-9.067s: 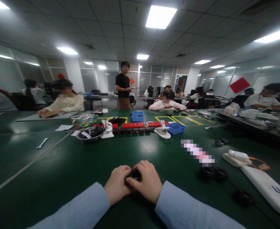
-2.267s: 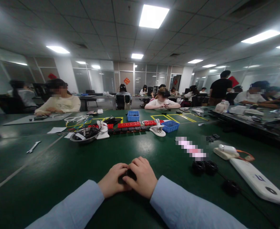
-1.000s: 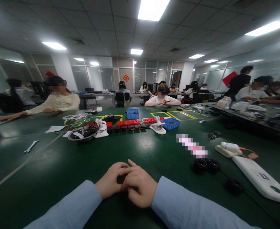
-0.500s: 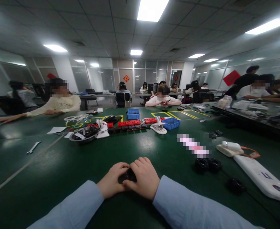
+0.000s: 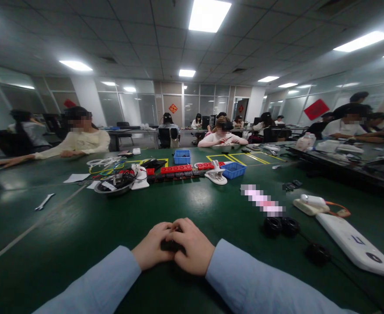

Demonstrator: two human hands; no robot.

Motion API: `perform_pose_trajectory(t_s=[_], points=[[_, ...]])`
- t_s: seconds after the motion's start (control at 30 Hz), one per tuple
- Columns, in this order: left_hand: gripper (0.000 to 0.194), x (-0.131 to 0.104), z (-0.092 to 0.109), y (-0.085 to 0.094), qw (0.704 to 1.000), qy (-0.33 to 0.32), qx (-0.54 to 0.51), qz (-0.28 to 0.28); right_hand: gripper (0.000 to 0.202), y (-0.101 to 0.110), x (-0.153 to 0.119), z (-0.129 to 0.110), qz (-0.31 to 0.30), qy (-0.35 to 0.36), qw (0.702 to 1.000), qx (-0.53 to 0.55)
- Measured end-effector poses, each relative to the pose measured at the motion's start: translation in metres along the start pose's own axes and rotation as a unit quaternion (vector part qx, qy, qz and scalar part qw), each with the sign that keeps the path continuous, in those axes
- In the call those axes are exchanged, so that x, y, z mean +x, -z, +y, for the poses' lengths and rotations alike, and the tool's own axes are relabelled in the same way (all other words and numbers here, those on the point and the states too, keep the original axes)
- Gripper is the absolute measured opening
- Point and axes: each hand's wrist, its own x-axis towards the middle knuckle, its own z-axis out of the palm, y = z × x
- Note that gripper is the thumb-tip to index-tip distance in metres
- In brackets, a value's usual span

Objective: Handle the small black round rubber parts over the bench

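Both hands meet over the green table [image 5: 113, 226] just in front of me. My left hand [image 5: 152, 247] curls round a small dark object [image 5: 168, 245], of which only a sliver shows between my thumbs and fingers. My right hand [image 5: 194, 248] closes over the same piece from the other side, its fingers bent across the top and overlapping the left fingertips. What kind of thing the dark piece is, I cannot make out. Both blue sleeves reach in from the lower edge.
Across the table lie red sockets [image 5: 176, 168], blue bins [image 5: 233, 170], a white clip stand [image 5: 216, 173] and a metal bowl [image 5: 115, 188] of cables. To the left is a wrench [image 5: 44, 202]; to the right, black cable coils [image 5: 273, 226] and a white case [image 5: 355, 242]. People sit opposite.
My right hand has shifted slightly left and its fingers have bent further over, covering more of the dark object. My left hand has hardly moved.
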Motion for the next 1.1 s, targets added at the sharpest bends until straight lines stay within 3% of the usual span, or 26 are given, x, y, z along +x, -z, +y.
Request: perform_pose_trajectory(t_s=[0.33,0.47,0.63,0.73,0.87,1.1], points=[[0.037,0.001,0.0,-0.001,1.0,-0.013,0.011,0.011,0.022,-0.003,0.0,0.008,-0.022,0.084,0.996,-0.001],[0.04,0.001,0.002,-0.001,1.0,-0.012,0.014,0.012,0.026,0.001,-0.003,0.002,0.031,0.102,0.994,-0.007],[0.042,0.001,-0.002,-0.001,0.999,-0.02,0.028,0.003,0.025,0.008,-0.002,-0.006,0.117,-0.011,0.992,-0.051],[0.045,0.0,-0.005,0.0,0.999,-0.014,0.032,-0.011,0.033,0.008,0.0,-0.008,0.092,-0.079,0.988,-0.096],[0.044,0.0,-0.003,0.001,0.999,-0.017,0.035,-0.018,0.049,0.006,0.0,-0.007,0.057,-0.107,0.984,-0.132],[0.04,0.0,0.0,0.001,0.999,-0.016,0.029,-0.009,0.032,0.005,0.001,-0.007,0.017,-0.113,0.981,-0.158]])
